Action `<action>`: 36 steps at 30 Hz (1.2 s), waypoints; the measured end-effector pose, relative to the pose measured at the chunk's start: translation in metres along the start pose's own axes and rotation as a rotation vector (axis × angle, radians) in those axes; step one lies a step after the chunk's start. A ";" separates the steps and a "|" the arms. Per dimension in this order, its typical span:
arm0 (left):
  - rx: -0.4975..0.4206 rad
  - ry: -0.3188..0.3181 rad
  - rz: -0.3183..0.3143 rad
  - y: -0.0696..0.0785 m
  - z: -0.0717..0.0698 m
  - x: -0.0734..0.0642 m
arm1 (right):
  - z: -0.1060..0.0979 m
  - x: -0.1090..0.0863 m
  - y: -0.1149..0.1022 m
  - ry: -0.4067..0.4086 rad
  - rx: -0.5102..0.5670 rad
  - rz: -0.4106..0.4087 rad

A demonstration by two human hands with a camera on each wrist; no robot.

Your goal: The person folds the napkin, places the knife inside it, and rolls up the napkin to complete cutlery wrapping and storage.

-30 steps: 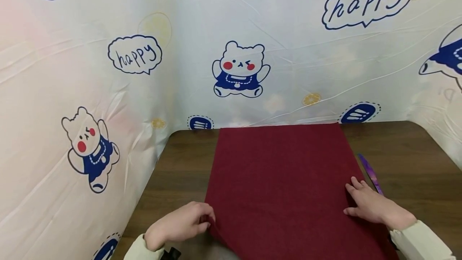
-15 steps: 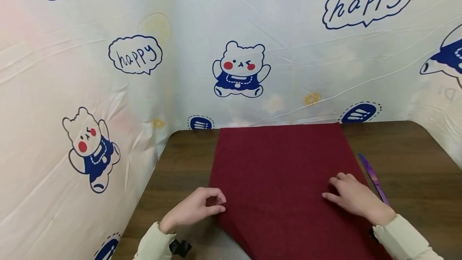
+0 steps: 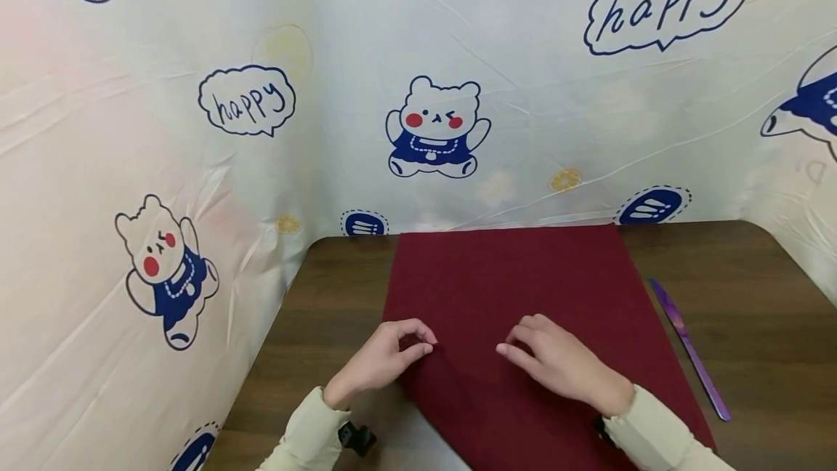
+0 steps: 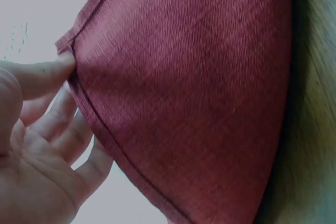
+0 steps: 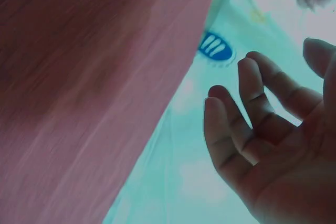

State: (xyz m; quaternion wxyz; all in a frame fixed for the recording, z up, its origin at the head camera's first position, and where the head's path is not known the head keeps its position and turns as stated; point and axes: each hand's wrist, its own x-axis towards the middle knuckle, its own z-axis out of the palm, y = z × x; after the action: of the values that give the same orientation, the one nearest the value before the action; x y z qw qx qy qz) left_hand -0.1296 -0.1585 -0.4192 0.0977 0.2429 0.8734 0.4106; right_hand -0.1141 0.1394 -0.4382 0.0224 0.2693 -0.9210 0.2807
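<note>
— Holding what with the left hand [image 3: 386, 355]?
— Pinching a corner of a broad, dark red woven cloth [image 3: 503, 275] between thumb and fingers, the others loosely bent.
— Stretching which way?
— Forward and rightward from that left hand, passing below the right hand [image 3: 565, 362], lying flat ahead of both on a dark brown wooden table [image 3: 340, 289].
— And with the right?
— Gripping nothing; fingers half bent, slightly parted, poised over the cloth.
— Further right?
— Find a slim, shiny purple knife [image 3: 693, 352], well apart from the right hand, just beside the cloth.
</note>
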 end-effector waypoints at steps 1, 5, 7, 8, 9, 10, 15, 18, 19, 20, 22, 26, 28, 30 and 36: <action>0.002 0.000 0.006 0.001 0.002 0.001 | 0.002 0.002 -0.004 -0.005 0.014 -0.008; -0.008 -0.003 0.005 0.007 0.007 0.005 | 0.011 0.008 -0.018 -0.012 0.044 -0.035; -0.010 -0.006 0.010 0.010 0.008 0.007 | 0.014 0.010 -0.024 -0.007 0.051 -0.044; -0.011 -0.008 0.014 0.011 0.008 0.007 | 0.016 0.011 -0.026 -0.003 0.050 -0.047; -0.005 -0.007 0.019 0.012 0.009 0.008 | 0.018 0.012 -0.028 -0.001 0.052 -0.051; 0.000 -0.006 0.025 0.013 0.010 0.009 | 0.019 0.012 -0.030 0.004 0.049 -0.055; 0.028 0.018 0.048 0.015 0.012 0.011 | 0.025 0.013 -0.036 -0.011 0.069 -0.062; 0.037 0.035 0.056 0.015 0.013 0.012 | 0.026 0.014 -0.038 -0.024 0.089 -0.060; 0.034 0.038 0.056 0.015 0.014 0.012 | 0.026 0.014 -0.039 -0.026 0.088 -0.061; 0.032 0.040 0.059 0.015 0.014 0.012 | 0.027 0.015 -0.040 -0.025 0.085 -0.064; 0.026 0.041 0.063 0.015 0.015 0.013 | 0.027 0.016 -0.040 -0.020 0.072 -0.077; 0.019 0.031 0.076 0.015 0.017 0.015 | 0.029 0.020 -0.040 -0.009 0.064 -0.098; 0.021 0.021 0.082 0.014 0.018 0.017 | 0.029 0.021 -0.038 -0.005 0.066 -0.104; 0.037 0.013 0.092 0.010 0.018 0.019 | 0.029 0.022 -0.037 -0.001 0.065 -0.107; 0.104 -0.001 0.093 -0.011 0.013 0.023 | 0.027 0.024 -0.031 0.024 0.034 -0.127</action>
State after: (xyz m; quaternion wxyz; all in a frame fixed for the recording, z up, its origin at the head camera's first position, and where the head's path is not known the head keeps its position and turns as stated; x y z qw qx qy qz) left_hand -0.1480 -0.1439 -0.4354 0.0663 0.2883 0.8812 0.3688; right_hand -0.1162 0.0921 -0.4408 0.0468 0.3239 -0.8969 0.2974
